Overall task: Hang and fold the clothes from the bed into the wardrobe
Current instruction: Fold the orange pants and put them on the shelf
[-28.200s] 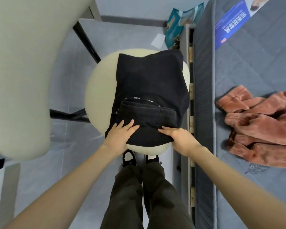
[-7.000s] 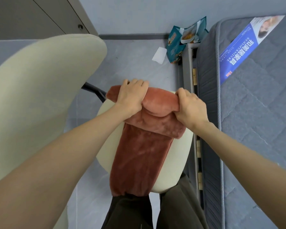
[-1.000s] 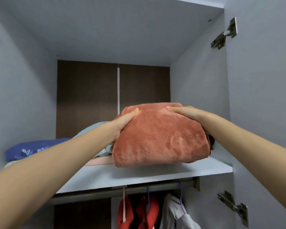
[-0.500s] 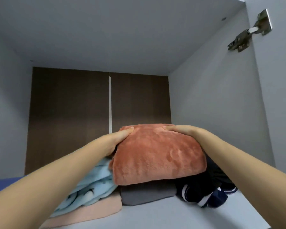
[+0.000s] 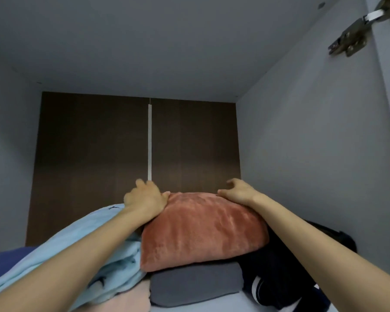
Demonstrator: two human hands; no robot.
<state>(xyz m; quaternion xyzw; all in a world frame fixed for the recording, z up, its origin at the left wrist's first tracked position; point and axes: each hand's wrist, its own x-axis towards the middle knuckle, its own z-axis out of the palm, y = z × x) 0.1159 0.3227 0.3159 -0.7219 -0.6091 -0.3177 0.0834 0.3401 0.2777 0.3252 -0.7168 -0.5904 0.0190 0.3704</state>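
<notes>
Folded rust fleece garment (image 5: 203, 230) resting on the wardrobe shelf pile, hands nearly free.

It lies on a grey folded piece (image 5: 196, 282), between a light blue blanket (image 5: 113, 251) and dark clothes (image 5: 286, 271). The left hand (image 5: 144, 197) presses its far corner, not gripping; the right hand (image 5: 239, 191) rests loosely, fingers lifted. The bundle overhangs and looks soft, so it may slide forward or unfold.

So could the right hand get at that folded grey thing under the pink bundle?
Probably yes: the right hand rests open on the pink bundle, and the folded grey garment shows an uncovered front edge.
</notes>
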